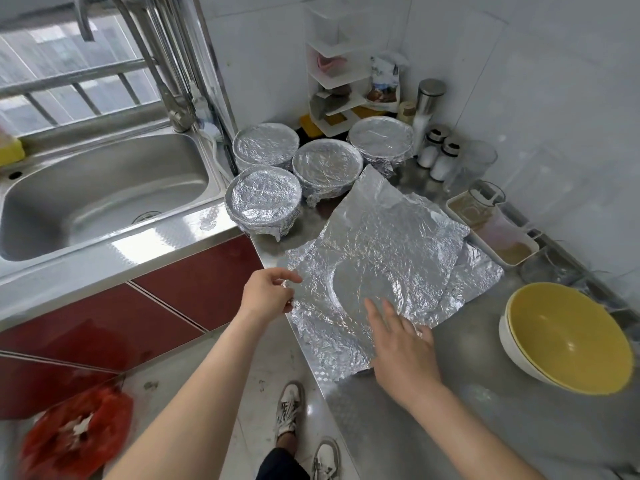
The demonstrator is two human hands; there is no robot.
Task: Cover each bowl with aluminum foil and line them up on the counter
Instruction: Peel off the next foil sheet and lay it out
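Hands first: the left hand (266, 292) pinches the left edge of the foil (381, 244) between thumb and fingers. The right hand (405, 351) lies flat on the sheet's near corner, fingers straight and holding nothing.

That foil lies loose on the counter (450, 427), its far edge lifted. It is thin, bright and finely crinkled, with a round ring pressed into its middle. A second sheet (481, 268) shows from under its right side, just as wrinkled.

Beyond them stand four covered bowls (263, 199). Each has foil stretched fairly taut over its round mouth and crimped in rough folds down the sides. They sit in a close cluster rather than a row, so I judge the lining-up is not yet done.

To the right, near the sheets, a yellow bowl (568, 337) with a smooth glazed inside sits nested in a white bowl (512, 351), both bare. So four look finished and at least two are left, and the two sheets may be meant for them.

The counter is dull steel with an embossed front strip. A steel sink (104, 199) lies to the left, and glass shakers (440, 154) stand at the back wall.
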